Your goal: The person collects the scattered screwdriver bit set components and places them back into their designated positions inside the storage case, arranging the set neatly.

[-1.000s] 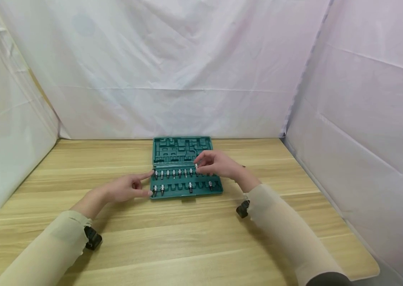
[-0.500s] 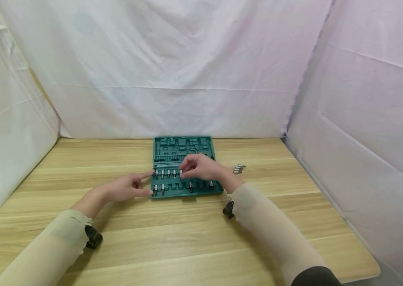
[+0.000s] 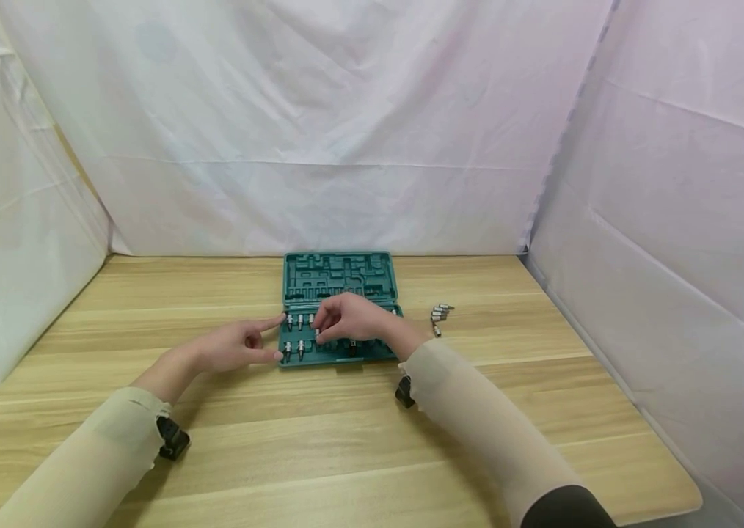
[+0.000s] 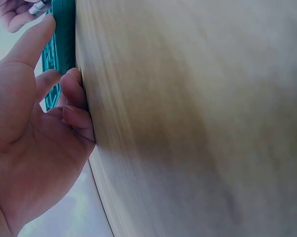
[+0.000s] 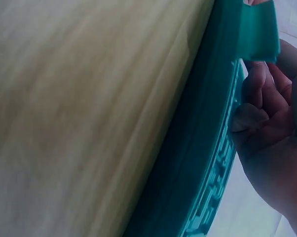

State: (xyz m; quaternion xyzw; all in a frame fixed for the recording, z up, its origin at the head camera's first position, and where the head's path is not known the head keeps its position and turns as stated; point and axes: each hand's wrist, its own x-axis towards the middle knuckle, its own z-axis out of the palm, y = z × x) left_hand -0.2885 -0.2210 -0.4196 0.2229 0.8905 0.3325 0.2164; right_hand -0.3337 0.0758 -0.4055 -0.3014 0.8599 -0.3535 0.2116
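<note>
A green plastic bit case lies unfolded on the table, its lid away from me. Short silver socket bits with dark tips stand in the base, among them one at the front left. My right hand pinches a silver socket bit between thumb and fingertips, over the middle of the base. That same bit shows at the top of the left wrist view. My left hand touches the case's left side with outstretched thumb and index finger; its other fingers are bent. The right hand and forearm hide part of the base.
Several loose socket bits lie on the wooden table to the right of the case. White cloth hangs behind the table and on both sides. Each wrist carries a small black camera.
My right hand has moved left along the case and slightly toward me, now with a bit between its fingers near the front row. Loose bits at right have come into sight. The left hand stays put.
</note>
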